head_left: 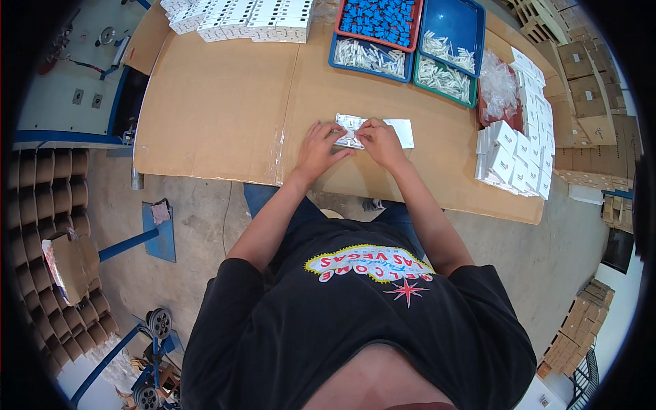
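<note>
Both hands meet over a small clear plastic bag (350, 130) with white contents that lies on the cardboard-covered table (219, 116). My left hand (319, 147) presses on the bag's left part with spread fingers. My right hand (380, 140) pinches the bag's right side. A flat white carton blank (402, 132) lies under and just right of the bag, partly hidden by my right hand.
Blue, red and green trays (410, 44) of small blue and white parts stand at the table's far side. Stacks of small white boxes sit at the far left (239, 17) and along the right edge (519, 154). Brown cartons (588, 89) stand beyond the right edge.
</note>
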